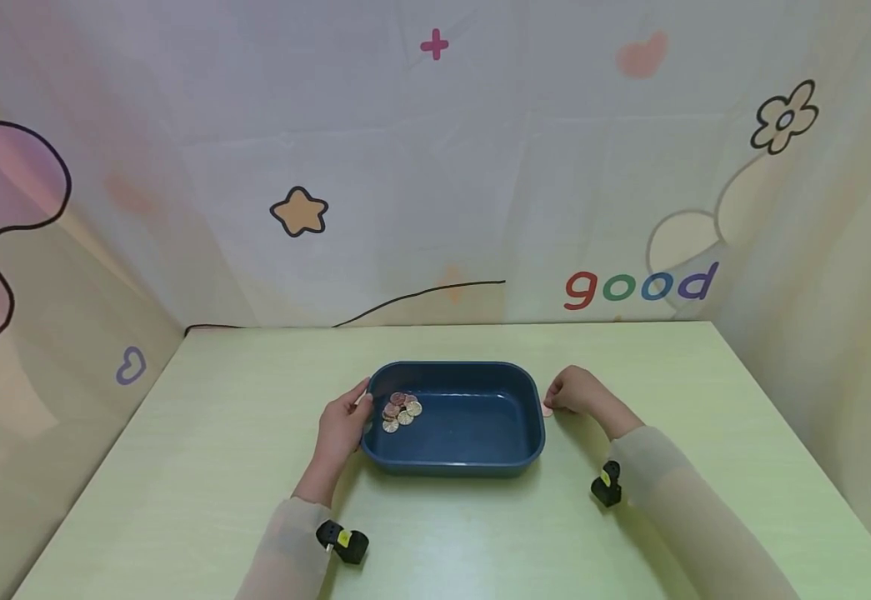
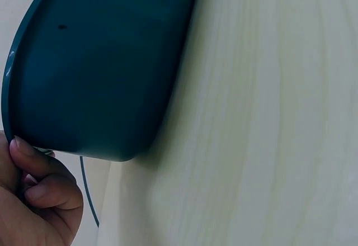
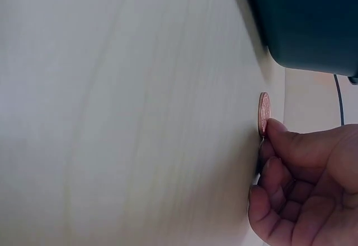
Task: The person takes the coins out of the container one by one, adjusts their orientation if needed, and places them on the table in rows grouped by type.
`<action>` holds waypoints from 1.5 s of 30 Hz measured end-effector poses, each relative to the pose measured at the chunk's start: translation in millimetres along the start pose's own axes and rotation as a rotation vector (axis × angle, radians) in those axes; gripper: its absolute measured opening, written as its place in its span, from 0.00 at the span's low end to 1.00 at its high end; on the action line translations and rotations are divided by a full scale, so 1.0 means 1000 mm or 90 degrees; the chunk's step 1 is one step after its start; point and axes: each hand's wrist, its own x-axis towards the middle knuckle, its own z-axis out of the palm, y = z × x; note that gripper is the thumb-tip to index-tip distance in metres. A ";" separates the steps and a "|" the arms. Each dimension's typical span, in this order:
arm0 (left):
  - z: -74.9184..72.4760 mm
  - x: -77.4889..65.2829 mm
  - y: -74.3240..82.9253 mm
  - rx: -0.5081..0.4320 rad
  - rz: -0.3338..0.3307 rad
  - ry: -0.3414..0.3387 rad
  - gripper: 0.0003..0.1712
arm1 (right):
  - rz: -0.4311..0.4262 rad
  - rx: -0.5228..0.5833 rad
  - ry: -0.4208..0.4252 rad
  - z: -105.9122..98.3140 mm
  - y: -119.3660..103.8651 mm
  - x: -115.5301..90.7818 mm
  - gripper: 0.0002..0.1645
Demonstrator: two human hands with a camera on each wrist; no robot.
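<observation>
Your left hand (image 1: 339, 429) grips the box (image 1: 473, 427) at its left end | your right hand (image 1: 576, 392) pinches one coin (image 3: 264, 113) just beyond the right end | in: small coin pile (image 1: 401, 412), left side | seemingly left: that coin, not yet inside
</observation>
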 end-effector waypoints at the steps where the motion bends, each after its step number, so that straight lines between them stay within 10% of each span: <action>1: 0.000 0.000 0.000 -0.001 0.001 0.000 0.25 | -0.004 -0.004 0.001 0.000 0.000 0.000 0.08; 13: 0.002 -0.001 -0.003 -0.006 -0.002 0.006 0.25 | -0.020 -0.046 0.031 0.004 -0.001 -0.001 0.09; 26: 0.003 0.000 -0.003 -0.002 -0.006 0.001 0.25 | 0.006 0.082 -0.051 -0.014 0.000 -0.007 0.09; 45: 0.000 -0.001 0.001 0.007 -0.009 0.002 0.25 | -0.213 -0.018 -0.060 -0.074 -0.066 -0.016 0.12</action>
